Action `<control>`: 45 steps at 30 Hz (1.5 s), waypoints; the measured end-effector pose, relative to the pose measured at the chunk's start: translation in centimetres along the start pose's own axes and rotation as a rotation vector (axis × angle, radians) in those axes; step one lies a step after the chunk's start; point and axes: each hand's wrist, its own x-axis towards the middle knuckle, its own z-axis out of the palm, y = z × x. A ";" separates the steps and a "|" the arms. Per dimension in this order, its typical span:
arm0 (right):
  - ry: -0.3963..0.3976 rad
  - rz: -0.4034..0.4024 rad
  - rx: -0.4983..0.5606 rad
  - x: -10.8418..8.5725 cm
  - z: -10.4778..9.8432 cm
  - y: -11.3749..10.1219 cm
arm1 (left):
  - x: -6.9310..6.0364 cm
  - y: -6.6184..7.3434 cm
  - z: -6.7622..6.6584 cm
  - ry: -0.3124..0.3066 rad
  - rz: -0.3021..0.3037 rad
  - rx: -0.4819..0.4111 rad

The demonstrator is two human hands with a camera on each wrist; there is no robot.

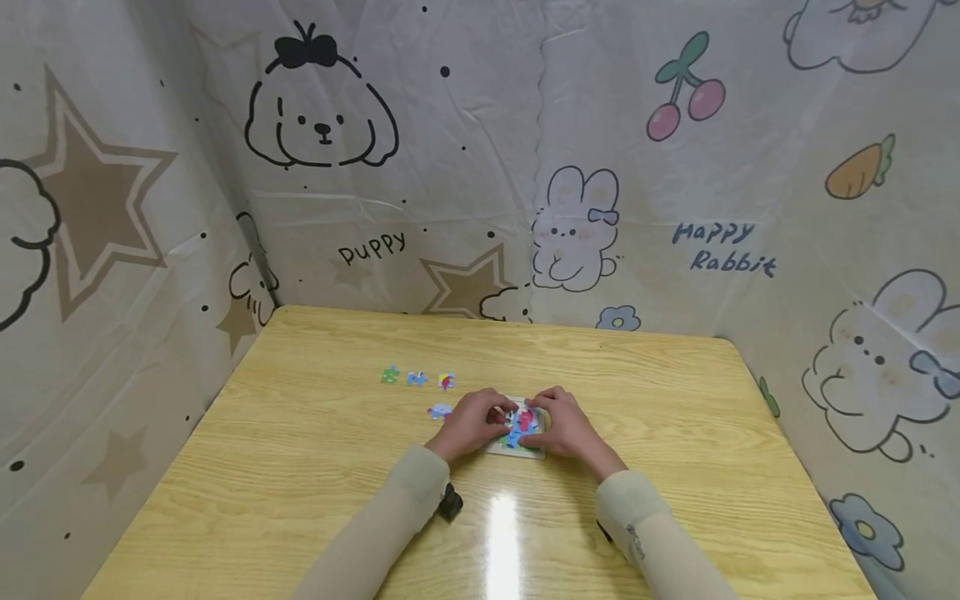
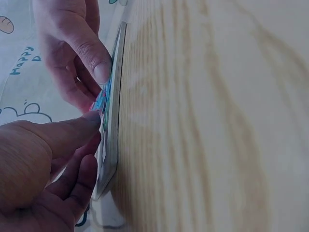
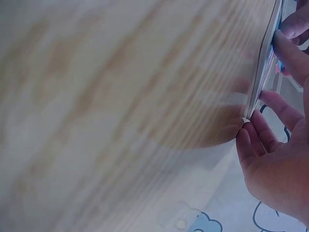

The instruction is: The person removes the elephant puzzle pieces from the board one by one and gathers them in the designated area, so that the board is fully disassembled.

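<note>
A small jigsaw puzzle in a pale flat tray (image 1: 536, 455) lies on the table, with colourful pieces (image 1: 525, 420) in its middle. From the left side my left hand (image 1: 474, 423) reaches over it. In the left wrist view that hand pinches a puzzle piece (image 2: 99, 103), tilted a little above the tray, between thumb and fingers. My right hand (image 1: 564, 425) spans the right side, its thumb on the pieces. The right wrist view shows its other fingers (image 3: 260, 130) curled at the tray's edge. Both hands cover parts of the picture.
Loose puzzle pieces lie left of the tray: a green one (image 1: 390, 375), a blue-and-white one (image 1: 417, 378), one with red and yellow (image 1: 446, 381), and blue-and-purple ones (image 1: 439, 412) beside the left hand. Patterned curtain (image 1: 465, 167) surrounds the wooden table (image 1: 315, 467).
</note>
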 end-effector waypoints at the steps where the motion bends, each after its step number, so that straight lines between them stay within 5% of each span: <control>1: 0.001 0.001 -0.001 0.0 0.0 0.0 | 0.0 -0.1 0.0 0.000 0.004 -0.002; 21: 0.001 0.012 0.011 -0.1 0.0 -0.1 | -1.5 -1.7 -1.7 0.014 0.009 -0.104; 39: -0.005 0.010 0.016 -0.1 0.2 0.3 | -5.6 -4.0 -6.4 0.130 -0.036 -0.094; 45: -0.004 0.008 0.007 -0.1 0.2 0.4 | -6.6 -5.1 -7.9 0.170 -0.101 -0.123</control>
